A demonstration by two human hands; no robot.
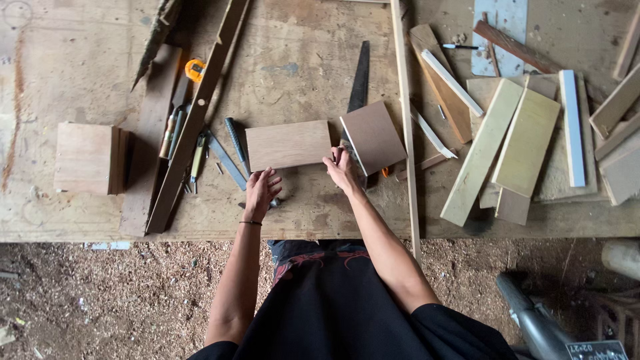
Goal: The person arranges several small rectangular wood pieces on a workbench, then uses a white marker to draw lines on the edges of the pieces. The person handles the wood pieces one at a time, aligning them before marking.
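Observation:
A light brown rectangular plywood panel (288, 145) lies flat on the workbench (80, 213) in front of me. My left hand (260, 192) rests just below its near left edge, fingers spread, touching the bench. My right hand (342, 170) is at the panel's near right corner, fingers curled against it and against the corner of a second, darker square panel (373, 137) that lies tilted to the right. A handsaw blade (359, 79) shows behind the square panel, partly hidden by it.
Long dark wood strips (193, 120) and hand tools, with a yellow tape measure (195, 69), lie at left beside a small stack of boards (87, 158). A thin batten (407, 127) crosses the bench. Several offcuts (527, 140) are piled at right. Sawdust covers the floor (100, 293).

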